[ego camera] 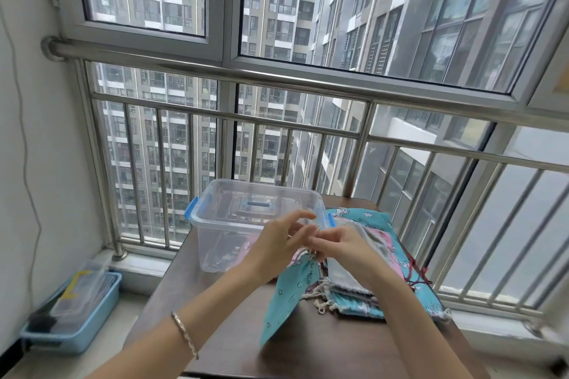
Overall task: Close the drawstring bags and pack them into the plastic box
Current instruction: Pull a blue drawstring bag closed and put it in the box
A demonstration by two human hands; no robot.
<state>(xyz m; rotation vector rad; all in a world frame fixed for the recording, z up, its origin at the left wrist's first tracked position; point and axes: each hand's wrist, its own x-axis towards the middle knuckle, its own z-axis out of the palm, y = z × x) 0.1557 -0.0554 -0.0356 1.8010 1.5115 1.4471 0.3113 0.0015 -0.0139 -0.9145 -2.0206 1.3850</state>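
Where the floor shows, well left of the plastic box (255,224), a blue tray (72,329) sits w/ clear odds and ends in it. The box stands on the far-left part of a dark table (323,354): clear walls, 2 blue latches, pink printed fabric showing thru the front wall. Just in front of the box's right corner is the L hand (277,244), w/ a bracelet (184,334) on that wrist. Its fingers are mostly stretched out toward the R hand (341,244); can't tell if it actually grips a cord. Between and below the 2 hands hangs 1 teal bag (289,295), star print, lower end reaching down over the table. The R hand pinches the bag's gathered mouth w/ curled fingers. Right of the box, just beside it, lies a pile of bags (388,258), teal, pink and grey, cords trailing at the near edge.
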